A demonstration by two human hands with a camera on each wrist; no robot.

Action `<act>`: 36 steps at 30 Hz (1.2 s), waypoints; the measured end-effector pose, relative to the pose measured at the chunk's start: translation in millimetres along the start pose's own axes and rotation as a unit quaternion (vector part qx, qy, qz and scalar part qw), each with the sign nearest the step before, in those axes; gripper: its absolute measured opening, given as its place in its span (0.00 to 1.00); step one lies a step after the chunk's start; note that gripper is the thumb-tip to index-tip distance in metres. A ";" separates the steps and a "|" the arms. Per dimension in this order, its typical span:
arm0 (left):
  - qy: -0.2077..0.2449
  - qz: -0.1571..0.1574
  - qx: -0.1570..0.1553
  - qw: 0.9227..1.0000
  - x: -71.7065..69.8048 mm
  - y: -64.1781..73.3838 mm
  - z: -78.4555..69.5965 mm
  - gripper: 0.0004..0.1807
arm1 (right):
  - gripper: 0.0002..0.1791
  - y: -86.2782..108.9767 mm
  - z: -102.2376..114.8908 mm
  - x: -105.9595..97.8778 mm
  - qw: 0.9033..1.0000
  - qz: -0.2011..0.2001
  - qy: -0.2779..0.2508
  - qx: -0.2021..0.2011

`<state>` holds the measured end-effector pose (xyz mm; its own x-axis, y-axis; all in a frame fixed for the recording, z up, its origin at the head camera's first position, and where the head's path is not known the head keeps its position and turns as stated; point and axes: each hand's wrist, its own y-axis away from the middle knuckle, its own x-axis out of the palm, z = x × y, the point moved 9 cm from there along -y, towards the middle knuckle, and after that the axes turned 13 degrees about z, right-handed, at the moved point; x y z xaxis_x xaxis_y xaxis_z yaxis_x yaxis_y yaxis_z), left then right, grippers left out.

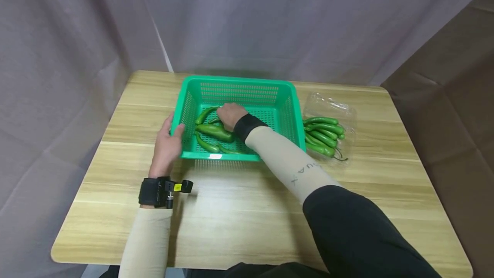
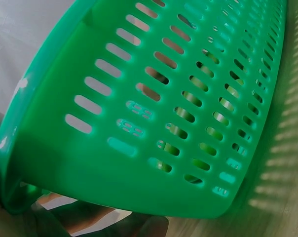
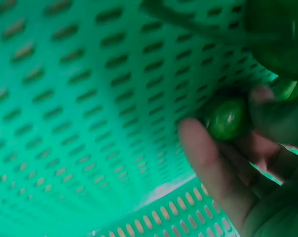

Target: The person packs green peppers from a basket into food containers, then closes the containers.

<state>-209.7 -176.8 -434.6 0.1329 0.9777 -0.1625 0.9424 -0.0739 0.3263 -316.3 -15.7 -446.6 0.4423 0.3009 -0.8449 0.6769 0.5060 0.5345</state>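
Basket (image 1: 298, 119): judged light and stiff; best gripped at its ends.
Left hand (image 1: 168, 145): basket's left end is pinched between thumb and fingers.
Right hand (image 1: 233, 116): pepper (image 3: 228, 118) is pinched inside the basket.
Pepper handling: judged light, firm, slick, easily bruised; best held mid-body.

Left grip (image 1: 167, 148): bare
Left wristband (image 1: 152, 192): black, wide
Bracket (image 1: 167, 187): black, sticks out from band, yellow tag (image 1: 177, 187), rounded black end piece (image 1: 187, 186)
Left sleeve (image 1: 146, 243): beige, plain
Right grip (image 1: 231, 116): bare
Right wristband (image 1: 247, 128): black
Right forearm sleeve (image 1: 278, 153): beige, dark lettering (image 1: 305, 171), not fully readable
Right upper sleeve (image 1: 359, 226): black, loose
Lap clothing (image 1: 262, 270): black
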 end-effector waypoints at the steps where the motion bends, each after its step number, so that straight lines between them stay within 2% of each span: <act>1: 0.001 0.001 0.000 1.000 0.6 -0.5 0.1 0.33 | 0.07 -1.3 -0.6 1.3 1.000 0.002 0.003 -0.001; 11: -0.007 0.016 0.001 1.000 9.0 -7.0 1.8 0.33 | 0.05 8.5 -13.5 5.6 1.000 0.024 0.002 -0.006; 19: -0.008 0.015 0.000 1.000 6.8 -8.8 -1.2 0.33 | 0.05 25.3 -31.6 -18.5 1.000 0.013 -0.016 -0.001; 24: -0.006 0.021 0.001 1.000 5.8 -11.2 -1.3 0.34 | 0.08 33.7 -43.8 -27.2 0.999 0.019 -0.034 0.005; 27: -0.005 0.023 0.001 1.000 3.4 -12.7 -0.7 0.33 | 0.09 40.4 -48.0 -32.2 0.999 0.009 -0.046 0.005; 36: -0.005 0.021 -0.001 1.000 0.3 -18.3 1.9 0.33 | 0.11 54.5 -62.8 -34.9 0.997 -0.005 -0.071 0.005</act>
<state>-226.4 -175.5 -442.4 0.1758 0.9716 -0.1584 0.9351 -0.1145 0.3353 -331.8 52.2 -389.3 0.5134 0.1788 -0.8393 0.6870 0.5006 0.5268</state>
